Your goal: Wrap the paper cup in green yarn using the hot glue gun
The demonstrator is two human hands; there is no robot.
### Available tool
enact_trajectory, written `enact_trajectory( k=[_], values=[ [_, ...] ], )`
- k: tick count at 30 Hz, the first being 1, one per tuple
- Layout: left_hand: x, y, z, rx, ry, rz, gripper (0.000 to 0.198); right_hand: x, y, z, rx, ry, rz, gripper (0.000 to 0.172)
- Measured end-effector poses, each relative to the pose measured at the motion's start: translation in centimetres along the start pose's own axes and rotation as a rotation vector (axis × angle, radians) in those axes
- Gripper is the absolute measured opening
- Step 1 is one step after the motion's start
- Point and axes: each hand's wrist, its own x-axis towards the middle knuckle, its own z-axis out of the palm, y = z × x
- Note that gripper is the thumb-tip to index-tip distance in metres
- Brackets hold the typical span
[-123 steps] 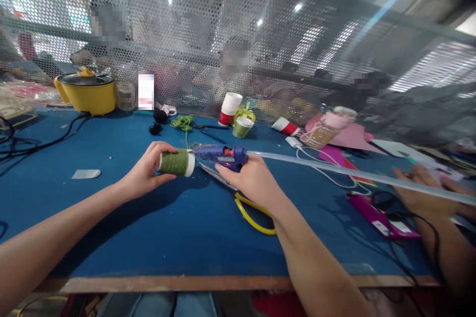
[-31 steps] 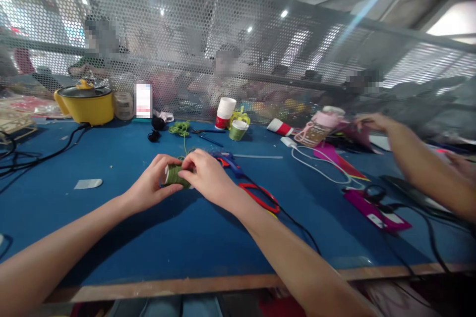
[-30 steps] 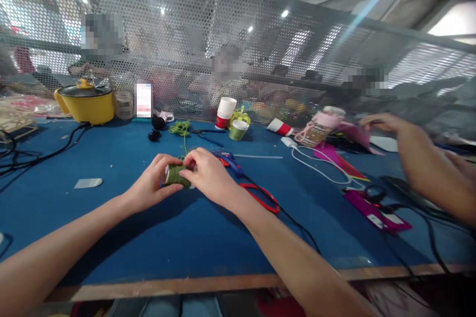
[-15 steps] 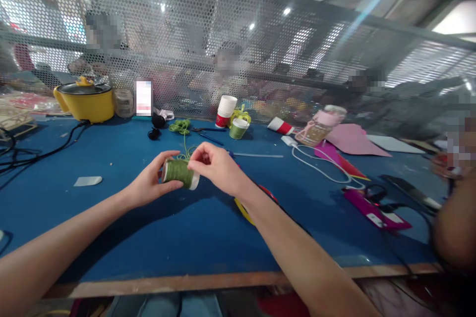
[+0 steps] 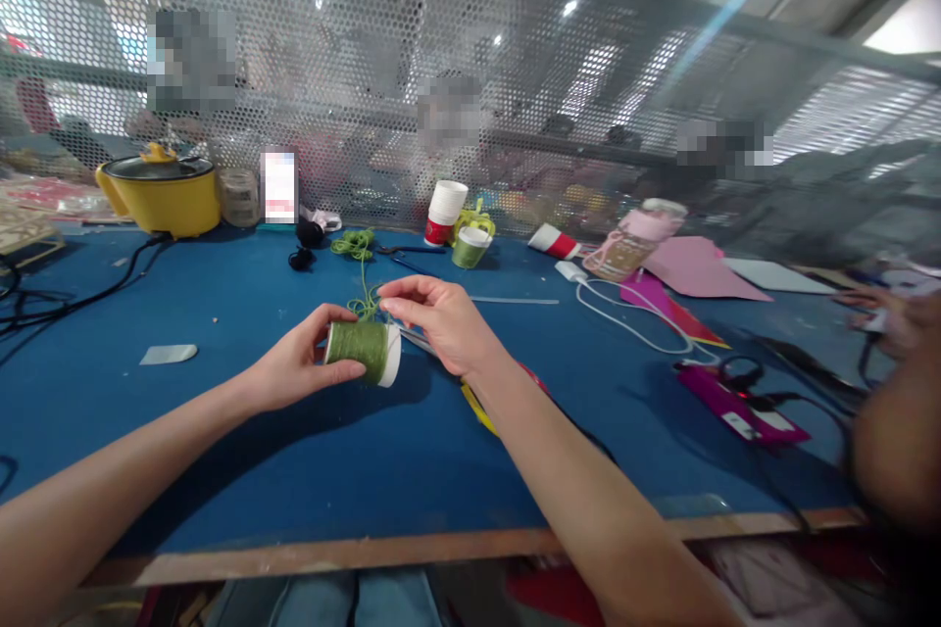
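Note:
My left hand (image 5: 300, 364) is wrapped around a paper cup (image 5: 360, 351) lying sideways above the blue table. Green cord covers most of the cup's side, and a white band shows at its right end. Just above that end, my right hand (image 5: 448, 321) has thumb and forefinger pinched on the green cord (image 5: 366, 302). From there the cord trails back to a loose pile (image 5: 353, 242) on the table. Under my right wrist lies a pair of scissors (image 5: 479, 409) with yellow and red handles, partly hidden by the arm.
Behind stand a green-wrapped cup (image 5: 470, 250), stacked paper cups (image 5: 445, 214), pliers (image 5: 412, 250), a phone (image 5: 279, 186) and a yellow electric pot (image 5: 166, 201). To the right are a pink-topped bottle (image 5: 632, 240), a white cable (image 5: 624, 321), a purple power bank (image 5: 735, 407) and another person's arm (image 5: 897, 441).
My right hand has moved up and slightly right, away from the cup's surface, with the cord in its pinch. The cup in my left hand has turned slightly.

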Motion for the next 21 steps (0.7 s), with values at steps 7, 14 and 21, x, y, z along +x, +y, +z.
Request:
enact_trajectory(
  k=[7, 14, 21],
  values=[
    [-0.1, 0.1, 0.1, 0.033, -0.031, 0.018, 0.036, -0.2, -0.2, 0.4, -0.017, 0.034, -0.075, 0.014],
    [-0.1, 0.1, 0.1, 0.019, -0.012, 0.049, 0.039, 0.2, 0.4, 0.2, -0.029, 0.083, -0.034, 0.015],
    [-0.2, 0.0, 0.1, 0.03, 0.023, 0.073, 0.043, 0.3, 1.0, -0.1, -0.036, 0.062, -0.007, 0.015]
  ],
)
